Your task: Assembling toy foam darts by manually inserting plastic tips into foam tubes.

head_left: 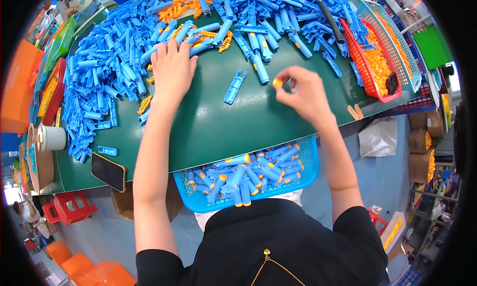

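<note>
My left hand (171, 70) lies at the near edge of a heap of blue plastic pieces (107, 57), palm down, thumb apart from the fingers. Its fingertips touch blue tubes and orange toothed strips (201, 36), and what lies under the palm is hidden. Between thumb and forefinger, my right hand (305, 95) pinches a small orange cap (277, 82) above the green table (233, 122). Just left of that cap is a blue tube (260, 70) with an orange spot. A single blue half-shell (235, 87) lies farther left, apart from the heap.
A blue basket (310, 162) of blue tubes with orange ends sits below the table's front edge. At right stand a red basket (392, 82) of small orange pieces and a pale blue basket (415, 72). A phone (108, 172) and white cup (51, 138) are at left.
</note>
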Demonstrator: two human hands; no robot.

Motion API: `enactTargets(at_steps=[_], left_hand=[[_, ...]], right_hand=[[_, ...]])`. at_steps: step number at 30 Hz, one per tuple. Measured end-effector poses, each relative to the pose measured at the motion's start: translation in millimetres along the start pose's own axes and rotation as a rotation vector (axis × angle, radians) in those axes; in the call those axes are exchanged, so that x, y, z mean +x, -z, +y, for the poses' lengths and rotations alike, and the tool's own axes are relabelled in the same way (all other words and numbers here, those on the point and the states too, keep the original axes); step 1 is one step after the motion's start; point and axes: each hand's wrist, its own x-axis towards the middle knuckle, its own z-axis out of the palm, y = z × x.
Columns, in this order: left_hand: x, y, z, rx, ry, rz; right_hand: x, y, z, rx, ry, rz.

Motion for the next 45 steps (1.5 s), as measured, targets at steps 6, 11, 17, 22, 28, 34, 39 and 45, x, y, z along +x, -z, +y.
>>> enactTargets(at_steps=[6, 11, 17, 22, 28, 34, 39, 45], left_hand=[[-3, 0, -7, 0.024, -0.071, 0.013], [-43, 68, 37, -0.684, 0.331, -0.112], [-99, 60, 95, -1.223, 0.380, -0.213], [-113, 50, 100, -1.202, 0.367, -0.044], [-115, 48, 97, -1.157, 0.308, -0.074], [-116, 46, 95, -1.064, 0.240, -0.047], [-113, 46, 98, -1.097, 0.237, -0.075], [-114, 41, 96, -1.058, 0.236, -0.143]], right_hand=[[-26, -17, 0, -0.141, 0.093, 0.024], [-27, -13, 9, -0.089, 0.086, -0.046], [-27, -13, -14, 0.165, 0.212, -0.107], [-30, -19, -60, 0.337, 0.363, -0.157], [-22, -25, -65, 0.224, 0.462, -0.188], [-14, -19, -65, 0.284, 0.357, -0.228], [-21, -18, -36, -0.001, 0.336, -0.149], [-33, -28, -42, 0.237, 0.259, -0.150]])
